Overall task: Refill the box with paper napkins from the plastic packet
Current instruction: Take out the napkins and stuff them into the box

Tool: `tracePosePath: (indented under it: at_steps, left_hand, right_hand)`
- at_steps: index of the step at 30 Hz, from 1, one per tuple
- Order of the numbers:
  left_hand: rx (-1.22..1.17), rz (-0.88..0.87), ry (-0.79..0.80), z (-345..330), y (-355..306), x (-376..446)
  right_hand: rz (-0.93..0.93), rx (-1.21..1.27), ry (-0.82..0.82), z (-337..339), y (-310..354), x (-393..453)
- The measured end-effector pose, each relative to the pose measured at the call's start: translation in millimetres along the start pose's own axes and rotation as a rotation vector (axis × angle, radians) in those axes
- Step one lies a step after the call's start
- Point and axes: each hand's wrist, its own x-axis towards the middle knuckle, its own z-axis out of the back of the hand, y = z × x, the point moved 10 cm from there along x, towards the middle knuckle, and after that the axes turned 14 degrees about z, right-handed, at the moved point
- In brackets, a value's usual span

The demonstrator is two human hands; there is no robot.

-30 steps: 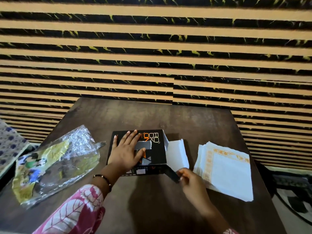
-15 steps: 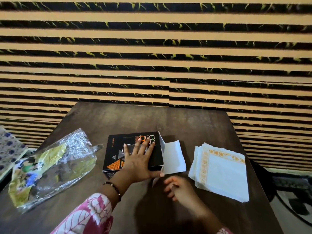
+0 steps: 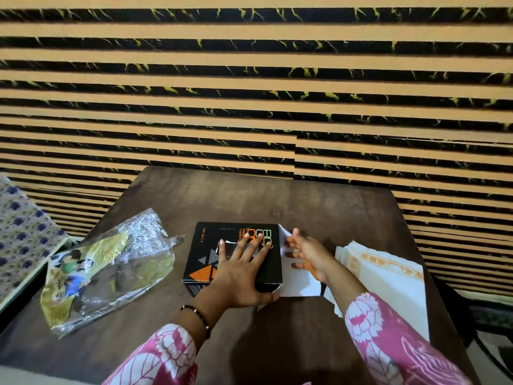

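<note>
A black napkin box (image 3: 206, 257) with orange print lies flat in the middle of the dark wooden table (image 3: 277, 201). My left hand (image 3: 241, 276) rests flat on its top, fingers spread over the slot. My right hand (image 3: 308, 255) is at the box's right end, fingers on the white open flap (image 3: 298, 283) there. A stack of white napkins (image 3: 388, 284) with orange borders lies to the right of the box. The crumpled plastic packet (image 3: 111, 268) lies to the left.
A striped orange and black wall (image 3: 249, 93) runs behind the table. Blue-flowered cloth (image 3: 22, 240) lies off the table's left edge. A dark chair or floor area shows at the lower right.
My right hand rose from the table in front of the box to the white flap at its right end. My left hand stayed flat on the box top, shifting slightly.
</note>
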Motion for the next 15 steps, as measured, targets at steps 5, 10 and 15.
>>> tracePosePath:
  at_steps: [5, 10, 15]
  left_hand:
    - [0.010, -0.021, 0.000, -1.8, 0.1, -1.5]
    - [0.013, -0.011, 0.058, -2.8, 0.4, 2.4]
    - [-0.008, 0.010, 0.094, -3.2, -0.1, 4.3]
  right_hand:
    - [0.059, -0.020, -0.021, -4.9, 20.5, 14.8]
    - [0.114, -0.119, 0.098, -20.4, 28.2, 22.7]
    - [0.140, -0.164, 0.128, -27.7, 31.1, 27.1]
